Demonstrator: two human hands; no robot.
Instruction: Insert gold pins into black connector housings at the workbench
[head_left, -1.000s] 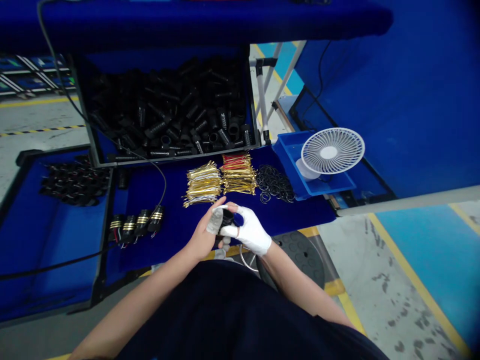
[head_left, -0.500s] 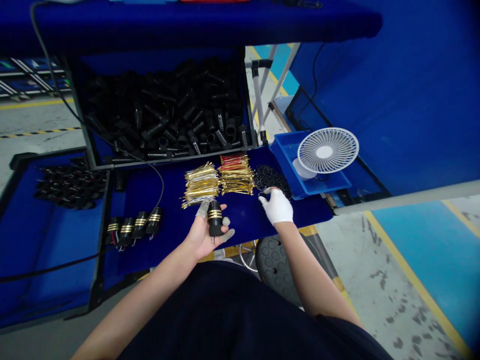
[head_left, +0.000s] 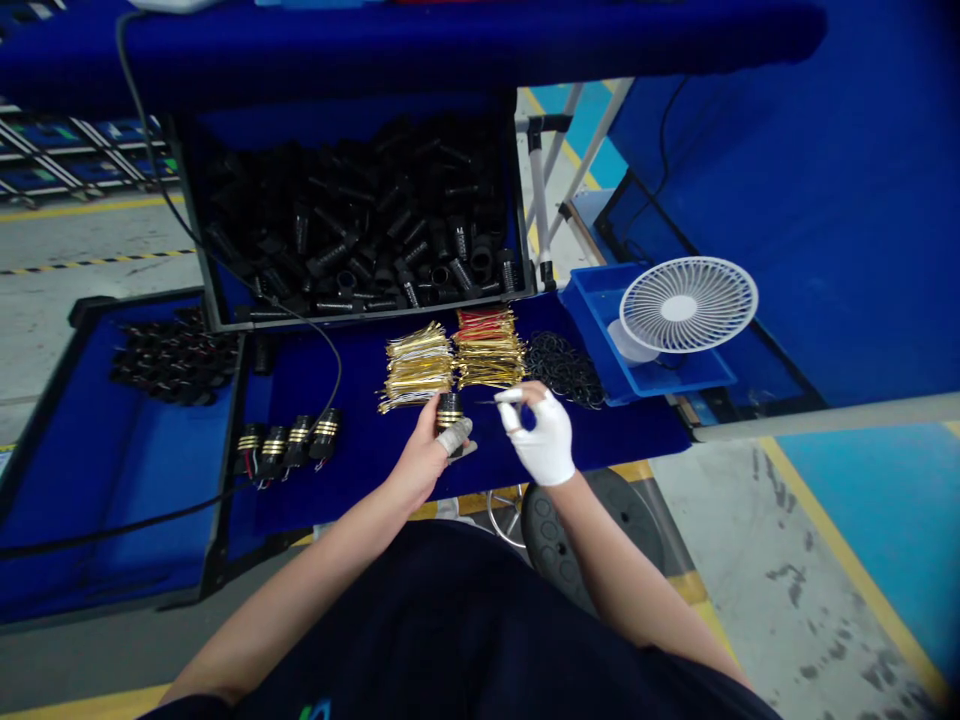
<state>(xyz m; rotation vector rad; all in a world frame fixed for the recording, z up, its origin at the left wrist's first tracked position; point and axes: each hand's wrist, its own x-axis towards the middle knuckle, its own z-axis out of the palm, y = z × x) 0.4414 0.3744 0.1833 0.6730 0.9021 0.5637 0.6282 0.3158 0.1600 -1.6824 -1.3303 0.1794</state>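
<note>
My left hand [head_left: 442, 440], with covers on some fingertips, is wrapped round a black cylinder with gold bands [head_left: 449, 408]. Partly hidden by the fingers, the cylinder sits just in front of the gold wire bundles. My right hand [head_left: 541, 435], in a white glove with bare fingertips, pinches a thin black ring [head_left: 486, 402], seen nearly edge-on, between thumb and forefinger. It points toward the cylinder but stays apart from it. Behind the glove lies a heap of black rings [head_left: 562, 368]. Bundles of gold and white wires [head_left: 418, 368] and gold and red wires [head_left: 491, 350] lie beside the heap.
Several gold-banded cylinders [head_left: 298, 442] stand at left on the blue bench. Behind is a bin [head_left: 360, 318] full of black tubular parts. A small white fan [head_left: 688, 305] stands by a blue tray [head_left: 652, 385]. A cable [head_left: 334, 360] crosses the left side; a round stool [head_left: 592, 530] is below.
My right hand has left the heap of rings and moved left with a black ring pinched in it. My left fingers have closed further round the cylinder. The view has shifted slightly.
</note>
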